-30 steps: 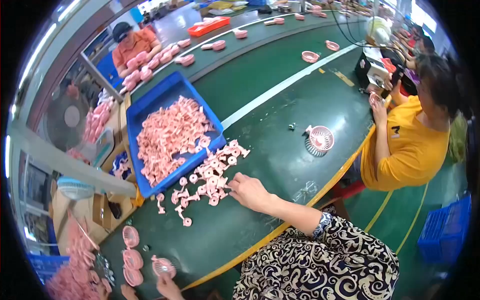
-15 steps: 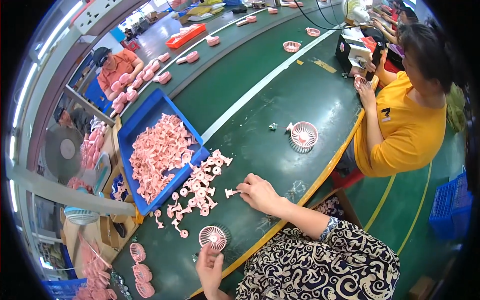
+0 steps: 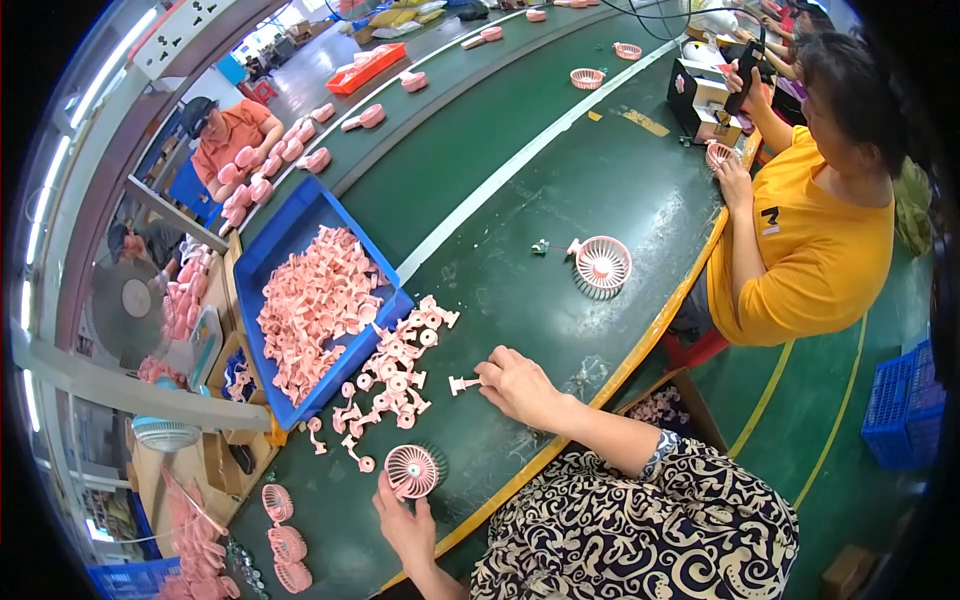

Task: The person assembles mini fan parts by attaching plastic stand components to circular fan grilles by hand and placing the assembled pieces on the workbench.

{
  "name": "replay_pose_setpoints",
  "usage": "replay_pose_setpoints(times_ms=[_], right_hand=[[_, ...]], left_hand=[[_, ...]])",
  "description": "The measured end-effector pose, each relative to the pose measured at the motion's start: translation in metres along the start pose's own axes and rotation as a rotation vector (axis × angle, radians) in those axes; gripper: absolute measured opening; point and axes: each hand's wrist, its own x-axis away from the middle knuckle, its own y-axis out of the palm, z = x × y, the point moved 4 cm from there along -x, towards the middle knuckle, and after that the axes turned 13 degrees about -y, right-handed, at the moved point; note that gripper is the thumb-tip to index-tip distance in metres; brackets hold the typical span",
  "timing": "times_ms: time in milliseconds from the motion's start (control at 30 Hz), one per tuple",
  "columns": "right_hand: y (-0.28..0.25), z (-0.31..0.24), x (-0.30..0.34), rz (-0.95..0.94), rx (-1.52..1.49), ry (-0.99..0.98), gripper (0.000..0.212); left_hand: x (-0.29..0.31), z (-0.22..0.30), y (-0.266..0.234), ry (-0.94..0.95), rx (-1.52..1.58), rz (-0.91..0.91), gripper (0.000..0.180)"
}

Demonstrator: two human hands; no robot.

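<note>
My left hand [image 3: 406, 528] grips a round pink fan cage [image 3: 412, 470] by its near rim, close to the table's front edge. Between the closed fingertips of my right hand [image 3: 522, 388] is a small pink T-shaped plastic part [image 3: 463, 384]. Left of that hand lies a loose heap of similar pink parts [image 3: 392, 380]. Many more fill the blue tray [image 3: 253, 352] behind the heap. Another pink fan cage [image 3: 603, 263], with a small green circuit board [image 3: 541, 247] wired to it, rests farther right on the table.
Three pink fan cages [image 3: 288, 545] stand in a row at lower left. A conveyor [image 3: 430, 170] carrying pink pieces curves along the far side. At right a co-worker in yellow [image 3: 810, 240] holds a cage and a black tool. An open carton [image 3: 690, 410] sits below the table edge.
My left hand has shifted slightly left and up with the fan cage, which now faces up more squarely. My right hand has hardly moved. The co-worker at right has raised the black tool.
</note>
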Motion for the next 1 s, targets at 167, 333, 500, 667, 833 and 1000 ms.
replay_pose_setpoints(times_ms=[167, 333, 500, 667, 833, 1000], right_hand=[[-0.001, -0.003, -0.003, -0.032, -0.015, 0.025, 0.031], [-0.001, -0.001, 0.000, -0.058, -0.033, 0.049, 0.031], [-0.001, -0.002, 0.003, -0.076, -0.030, 0.059, 0.031], [-0.008, -0.009, -0.013, -0.053, -0.015, -0.032, 0.024], [-0.012, 0.006, -0.012, -0.067, -0.012, 0.076, 0.025], [-0.019, -0.035, -0.026, -0.125, -0.063, 0.065, 0.029]], left_hand=[[-0.004, -0.005, -0.003, 0.025, 0.024, 0.064, 0.073], [-0.012, -0.020, -0.004, 0.019, -0.071, 0.178, 0.059], [-0.009, -0.027, -0.005, -0.062, -0.126, 0.249, 0.030], [-0.006, -0.027, -0.008, -0.001, -0.121, 0.275, 0.023], [-0.010, -0.007, -0.001, 0.043, 0.016, 0.131, 0.018], [-0.001, -0.003, 0.004, 0.059, 0.146, 0.110, 0.015]])
